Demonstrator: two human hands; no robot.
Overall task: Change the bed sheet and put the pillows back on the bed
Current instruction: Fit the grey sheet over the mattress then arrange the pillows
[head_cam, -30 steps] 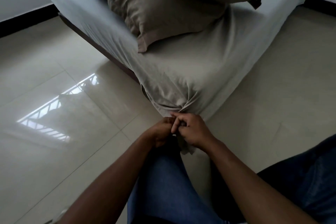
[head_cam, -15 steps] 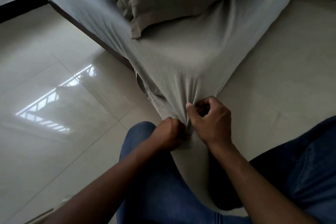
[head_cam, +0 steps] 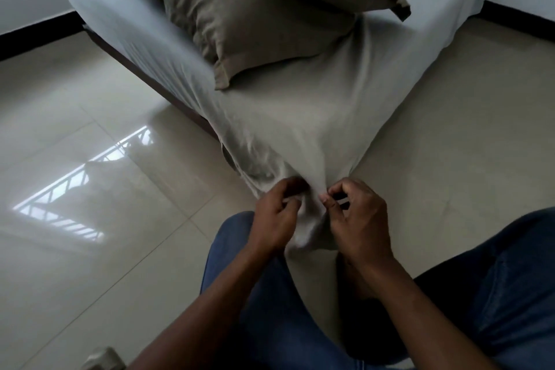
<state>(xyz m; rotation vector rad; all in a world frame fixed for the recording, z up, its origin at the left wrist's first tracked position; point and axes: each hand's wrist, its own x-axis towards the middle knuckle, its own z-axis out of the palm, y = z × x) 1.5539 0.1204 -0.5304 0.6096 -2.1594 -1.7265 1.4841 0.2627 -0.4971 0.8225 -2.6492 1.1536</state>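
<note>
The sheet [head_cam: 300, 117] covers the bed [head_cam: 168, 96], pillows [head_cam: 255, 18] on top. The fingers of the left hand [head_cam: 274, 219] and right hand [head_cam: 357, 219] grip its near corner, not yet tucked.

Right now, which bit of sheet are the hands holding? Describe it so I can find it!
Find the bed with the pillows, then follow the grey-beige sheet down to the corner nearest the person's knees. The bit is the bunched tail hanging between the left hand and right hand; elsewhere the sheet lies spread over the bed.
</note>
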